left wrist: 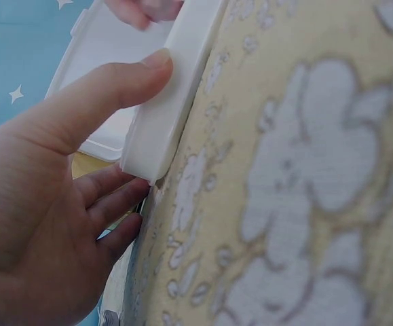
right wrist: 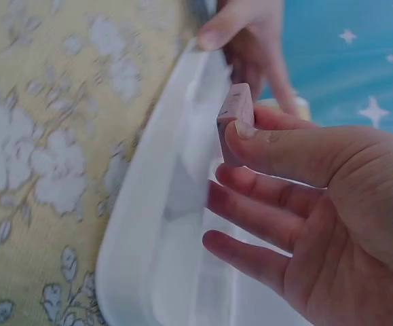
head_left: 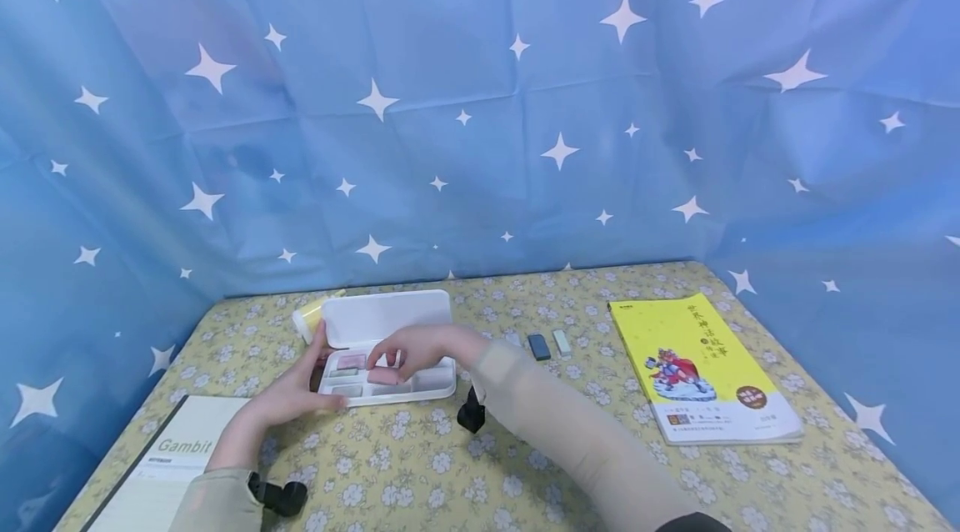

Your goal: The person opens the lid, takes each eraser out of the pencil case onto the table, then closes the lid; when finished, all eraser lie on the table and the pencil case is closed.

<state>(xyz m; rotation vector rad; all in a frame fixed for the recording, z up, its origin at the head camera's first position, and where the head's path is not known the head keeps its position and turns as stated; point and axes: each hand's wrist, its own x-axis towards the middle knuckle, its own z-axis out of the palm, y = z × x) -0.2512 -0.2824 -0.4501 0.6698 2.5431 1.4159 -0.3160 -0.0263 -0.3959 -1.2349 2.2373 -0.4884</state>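
Note:
A white compartmented box [head_left: 390, 317] lies with its lid raised. My left hand [head_left: 296, 390] steadies it at the left end, the thumb on the front wall and the fingers around the corner; the left wrist view shows this thumb [left wrist: 132, 85] against the wall. Over the compartments, my right hand [head_left: 416, 348] pinches a pink eraser [right wrist: 235, 112] between thumb and index finger, the other fingers loosely bent. In the box's left compartments lie another pink block [head_left: 350, 362] and pale pieces [head_left: 347, 390], too small to make out.
Right of the box lie a dark blue block [head_left: 538, 347] and a pale block [head_left: 562, 342]. A yellow book [head_left: 697, 365] is at the right, a Gambit notebook [head_left: 165, 465] at the front left. Behind the box rests a yellow-and-white container [head_left: 306, 320].

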